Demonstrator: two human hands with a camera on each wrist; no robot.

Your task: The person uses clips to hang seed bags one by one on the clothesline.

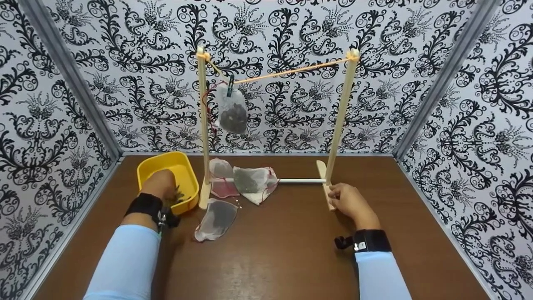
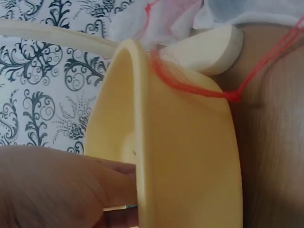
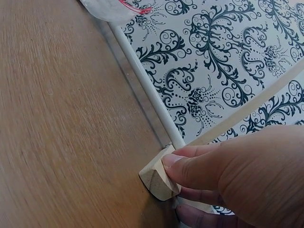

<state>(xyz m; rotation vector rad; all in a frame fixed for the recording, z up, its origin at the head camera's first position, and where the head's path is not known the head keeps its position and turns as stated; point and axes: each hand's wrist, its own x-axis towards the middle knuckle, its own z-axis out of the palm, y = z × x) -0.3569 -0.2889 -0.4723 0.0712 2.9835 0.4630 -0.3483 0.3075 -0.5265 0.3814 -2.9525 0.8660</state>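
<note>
Head view shows the left hand in the yellow tray, its fingers too hidden to tell their state, one pouch clipped to the string, seemingly done, three unhung pouches down on the tabletop, and the right hand with fingers pinching the stand's wooden foot.

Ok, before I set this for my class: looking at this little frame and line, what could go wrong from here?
The bag hangs from the cord by one clip, so it might slip off. The cord sags there; if the right grip lets go of the wooden foot, the frame might shift. A red string crosses the outside of the yellow bin and could snag when the left grip lifts out.
</note>
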